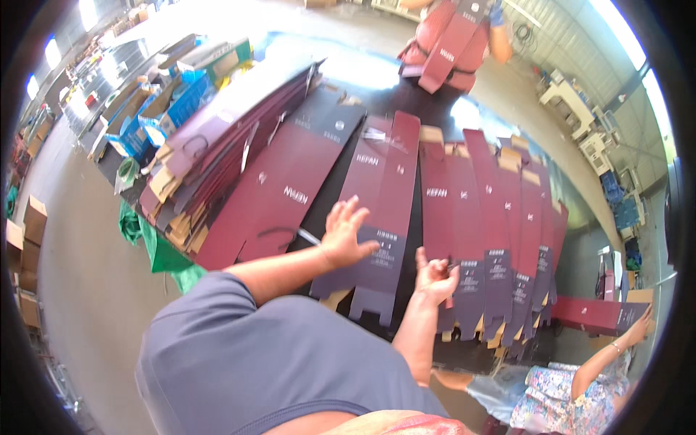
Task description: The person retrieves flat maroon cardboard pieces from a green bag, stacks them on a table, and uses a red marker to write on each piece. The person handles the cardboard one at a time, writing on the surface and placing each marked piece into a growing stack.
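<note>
A flat maroon cardboard carton sleeve [368, 174] with a dark purple lower end lies on the black table in front of me. Over its left side hovers my left hand [346, 233], open, fingers spread, holding nothing. My right hand [435, 279] is beside the sleeve's lower right edge. One finger or thumb points up while the others curl around something small and dark that I cannot make out. Left of the sleeve lies a larger maroon carton blank [286, 170] with a dark far end. A dark cord with a white tip [308, 236] rests near my left wrist.
Overlapping maroon cartons [464, 210] fan out on the right. A tall carton stack [217, 138] and blue boxes [174, 109] stand at the left, above green sheeting [163, 250]. One co-worker [453, 43] holds a carton across the table; another person [565, 391] handles one [591, 315] at lower right.
</note>
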Motion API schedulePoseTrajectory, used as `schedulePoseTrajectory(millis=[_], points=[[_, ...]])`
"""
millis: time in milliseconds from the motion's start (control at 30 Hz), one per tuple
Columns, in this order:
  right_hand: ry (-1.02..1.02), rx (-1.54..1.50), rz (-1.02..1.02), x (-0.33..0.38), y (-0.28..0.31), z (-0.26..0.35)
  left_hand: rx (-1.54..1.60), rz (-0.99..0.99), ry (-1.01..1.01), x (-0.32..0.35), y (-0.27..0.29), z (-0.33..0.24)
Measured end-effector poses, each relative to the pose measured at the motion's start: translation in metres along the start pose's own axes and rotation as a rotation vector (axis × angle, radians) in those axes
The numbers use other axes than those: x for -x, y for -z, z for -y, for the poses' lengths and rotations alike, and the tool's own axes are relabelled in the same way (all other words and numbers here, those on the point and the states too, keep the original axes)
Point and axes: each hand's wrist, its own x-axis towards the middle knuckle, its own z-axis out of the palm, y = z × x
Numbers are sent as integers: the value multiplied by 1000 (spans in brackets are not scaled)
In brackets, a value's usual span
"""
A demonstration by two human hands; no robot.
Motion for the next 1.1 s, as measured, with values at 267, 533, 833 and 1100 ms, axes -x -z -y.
schedulePoseTrajectory(millis=[267,533,833,1100], points=[[84,776,288,36,-19,-13,-289,48,-73,39,-32,56],[331,1309,644,-2,35,-45,-298,71,-66,33,-31,52],[494,1517,663,-1,34,-49,-235,32,-112,32,-27,50],[793,1640,543,13,-1,-56,-300,-52,146,34,-22,60]])
